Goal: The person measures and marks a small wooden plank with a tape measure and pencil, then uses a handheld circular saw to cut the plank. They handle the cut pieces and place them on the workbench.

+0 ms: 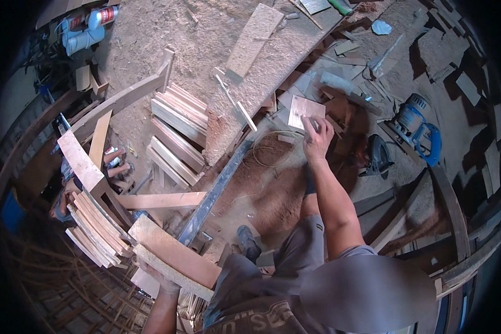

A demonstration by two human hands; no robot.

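Observation:
My left hand (pixel 166 283) is closed around the lower side of a short stack of wooden boards (pixel 178 253), held near my left thigh. Part of that hand is hidden beneath the wood. Out in front, my right arm reaches forward. My right hand (pixel 317 133) bends its fingers over the near edge of a small, pale square piece of board (pixel 304 111); its thumb is hard to see. Just left of that piece runs a long dark metal bar (pixel 214 192), sloping from my left knee toward the sawdust-covered table (pixel 200 50).
Two board stacks stand left, one by the table (pixel 175 131), one farther out (pixel 100 228). A blue power tool (pixel 417 131) sits right among offcuts. Another person (pixel 83 181) is low at the far left. White containers (pixel 86 39) stand back left.

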